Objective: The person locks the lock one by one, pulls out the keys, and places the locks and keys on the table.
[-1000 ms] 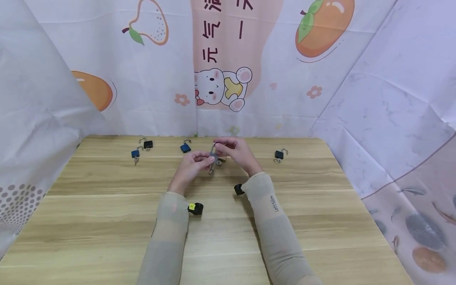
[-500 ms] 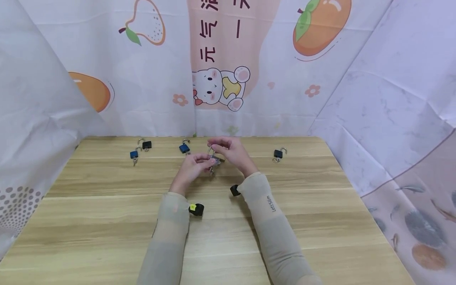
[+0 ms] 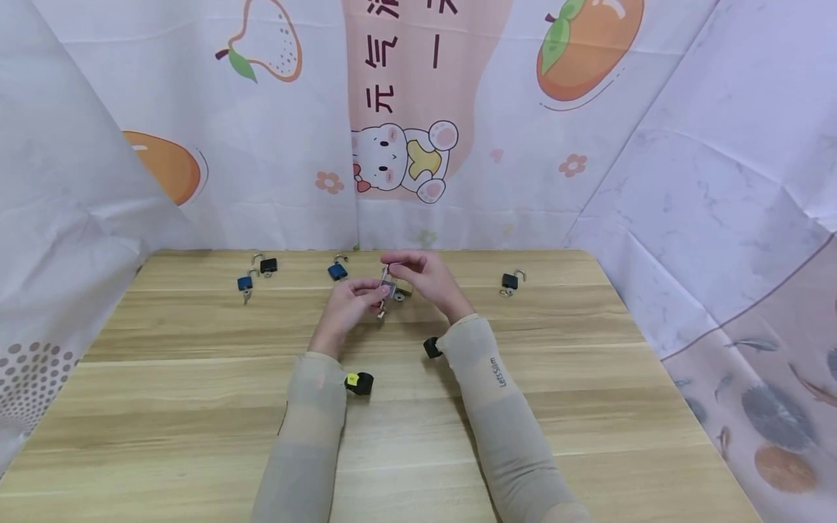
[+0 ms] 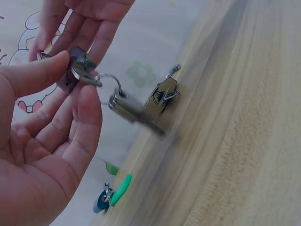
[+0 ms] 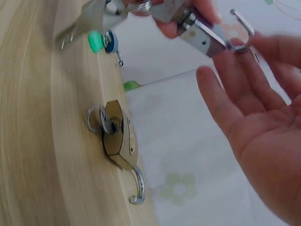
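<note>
Your left hand [image 3: 345, 309] pinches a key [image 4: 80, 74] between thumb and forefinger, seated in the silver padlock [image 5: 202, 35] that you hold in the air above the far middle of the bench [image 3: 196, 407]. More keys [image 4: 129, 108] hang from its ring. Your right hand [image 3: 425, 280] has its fingers lightly curled on the padlock's open shackle [image 5: 242, 30], palm open below.

A brass padlock [image 5: 120, 141] lies on the bench just behind the hands, shackle open, keys in it. Further padlocks lie along the far edge: a blue one [image 3: 337, 271], a second blue one [image 3: 245, 282], a black one [image 3: 268, 265] and another black one [image 3: 511, 281] to the right.

Your right sleeve [image 3: 497, 392] reads "LetsSlim". The backdrop [image 3: 418, 123] bears the characters 元气, a cartoon bear and fruit.
</note>
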A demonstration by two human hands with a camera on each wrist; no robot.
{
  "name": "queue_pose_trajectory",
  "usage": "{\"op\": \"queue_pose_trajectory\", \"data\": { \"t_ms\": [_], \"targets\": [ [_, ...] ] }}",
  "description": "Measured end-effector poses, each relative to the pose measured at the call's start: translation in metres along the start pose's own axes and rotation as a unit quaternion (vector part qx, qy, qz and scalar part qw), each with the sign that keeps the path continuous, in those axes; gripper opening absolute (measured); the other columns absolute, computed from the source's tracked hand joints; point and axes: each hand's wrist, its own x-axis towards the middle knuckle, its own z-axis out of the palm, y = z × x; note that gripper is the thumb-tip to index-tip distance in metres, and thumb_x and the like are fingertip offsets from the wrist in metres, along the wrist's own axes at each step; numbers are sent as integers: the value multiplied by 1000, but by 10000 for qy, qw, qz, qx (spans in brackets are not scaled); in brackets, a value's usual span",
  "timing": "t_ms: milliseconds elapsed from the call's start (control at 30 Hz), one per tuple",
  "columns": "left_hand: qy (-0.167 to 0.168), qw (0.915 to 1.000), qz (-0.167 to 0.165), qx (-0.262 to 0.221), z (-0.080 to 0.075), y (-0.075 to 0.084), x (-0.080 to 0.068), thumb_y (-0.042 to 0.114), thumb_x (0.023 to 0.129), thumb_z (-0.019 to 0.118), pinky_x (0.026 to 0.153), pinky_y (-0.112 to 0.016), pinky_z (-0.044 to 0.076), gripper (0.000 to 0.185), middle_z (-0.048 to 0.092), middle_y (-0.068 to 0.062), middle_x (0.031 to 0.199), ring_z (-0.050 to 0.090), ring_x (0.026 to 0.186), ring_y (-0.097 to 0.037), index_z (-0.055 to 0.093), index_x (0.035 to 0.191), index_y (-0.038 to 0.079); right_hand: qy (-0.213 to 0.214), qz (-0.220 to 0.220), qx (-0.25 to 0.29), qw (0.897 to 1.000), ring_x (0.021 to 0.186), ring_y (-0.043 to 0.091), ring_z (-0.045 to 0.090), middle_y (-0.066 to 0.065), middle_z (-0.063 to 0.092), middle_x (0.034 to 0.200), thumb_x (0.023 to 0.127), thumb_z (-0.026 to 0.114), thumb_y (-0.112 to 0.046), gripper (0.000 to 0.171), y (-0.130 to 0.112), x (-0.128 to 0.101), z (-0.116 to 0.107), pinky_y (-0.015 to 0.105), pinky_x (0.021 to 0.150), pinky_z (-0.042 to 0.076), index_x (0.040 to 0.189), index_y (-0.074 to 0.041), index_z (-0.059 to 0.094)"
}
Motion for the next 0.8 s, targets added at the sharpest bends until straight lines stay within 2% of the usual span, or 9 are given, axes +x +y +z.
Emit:
{"op": "queue_pose_trajectory", "data": {
  "t_ms": [167, 267, 367, 433, 533, 700, 800],
  "targets": [
    [140, 9996, 85, 221, 0, 0, 1, 20, 94, 75, 73, -29, 60, 30, 74, -12, 99, 70, 88, -25, 71, 112, -4, 223, 172, -280, 9992, 93, 23, 70, 13, 72, 115, 97, 73, -20, 24, -2, 1, 4, 49, 89, 57, 112, -2, 74],
    [135, 9995, 78, 286, 0, 0, 2, 20, 95, 75, 74, -31, 60, 29, 75, -12, 100, 70, 87, -23, 71, 111, -4, 363, 186, -457, 9981, 87, 24, 69, 10, 73, 106, 95, 75, -17, 20, -2, 1, 6, 47, 83, 58, 109, -2, 74],
    [98, 9998, 94, 160, 0, 0, 2, 18, 95, 74, 75, -33, 61, 28, 75, -12, 100, 70, 83, -18, 72, 112, -5, 415, 188, -251, 9986, 91, 24, 69, 13, 73, 106, 96, 72, -9, 20, -1, 2, 5, 38, 84, 60, 111, 3, 72],
    [66, 9999, 112, 8, 0, 1, 1, 17, 96, 73, 77, -35, 61, 28, 74, -12, 100, 69, 82, -16, 71, 113, -5, 396, 205, -38, 9990, 94, 23, 70, 17, 72, 109, 96, 70, -5, 22, 0, 2, 4, 36, 86, 60, 115, 7, 70],
    [46, 9998, 130, -150, -1, 2, 1, 16, 95, 74, 80, -38, 60, 29, 74, -11, 99, 68, 80, -15, 70, 114, -5, 322, 217, 212, 9990, 96, 21, 70, 20, 71, 114, 96, 69, -2, 26, -1, 2, 3, 39, 88, 59, 119, 10, 67],
    [41, 9996, 83, -263, -2, 3, 0, 19, 95, 74, 84, -42, 59, 31, 75, -9, 97, 68, 81, -15, 70, 115, -4, 266, 209, 153, 9993, 99, 20, 71, 17, 72, 115, 97, 69, -5, 26, 0, 2, 2, 40, 89, 59, 119, 7, 69],
    [39, 9995, 70, -305, -3, 3, 0, 19, 95, 74, 85, -43, 59, 31, 75, -10, 99, 69, 82, -16, 70, 115, -4, 250, 185, 165, 9994, 98, 22, 71, 17, 72, 114, 97, 69, -7, 25, 0, 2, 2, 47, 90, 58, 119, 6, 70]
  ]
}}
